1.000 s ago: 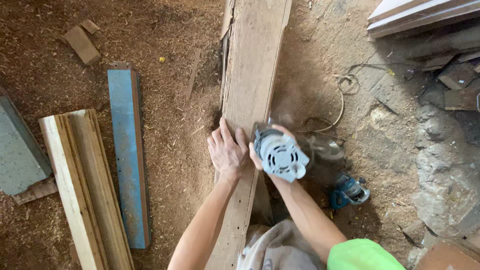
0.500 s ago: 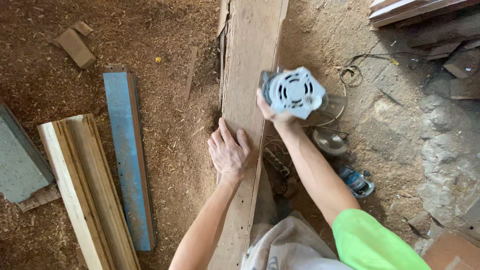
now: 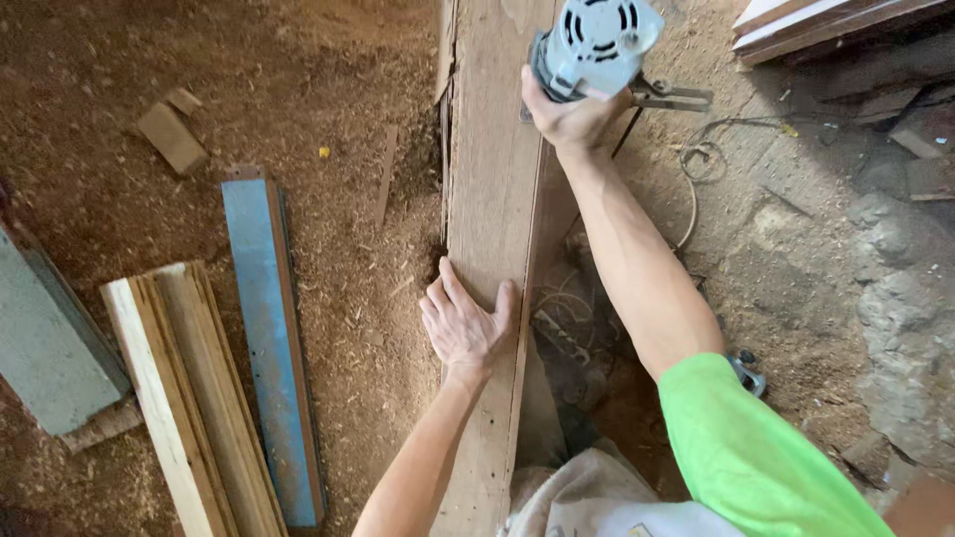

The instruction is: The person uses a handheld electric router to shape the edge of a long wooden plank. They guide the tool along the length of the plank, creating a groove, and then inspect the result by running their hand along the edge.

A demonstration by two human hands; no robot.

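A long bare wooden plank [image 3: 492, 179] runs away from me down the middle of the view. My left hand [image 3: 463, 323] lies flat on it, fingers spread, pressing it down near me. My right hand [image 3: 567, 114] is stretched far forward and grips a grey electric router [image 3: 595, 40] that sits at the plank's right edge near the top of the view. The tool's metal edge guide [image 3: 671, 96] sticks out to the right. My right arm in a bright green sleeve [image 3: 756, 457] crosses the right side.
Sawdust covers the ground. A blue-painted board [image 3: 269, 338] and pale planks [image 3: 174, 398] lie to the left, with a grey slab [image 3: 50, 338] beside them. Small wood offcuts [image 3: 171, 134] sit at upper left. A cord [image 3: 701, 159], rocks and stacked boards [image 3: 836, 25] are on the right.
My right hand has pushed the router forward along the plank's right edge, from beside my left hand to far ahead. My left hand stayed pressed on the plank.
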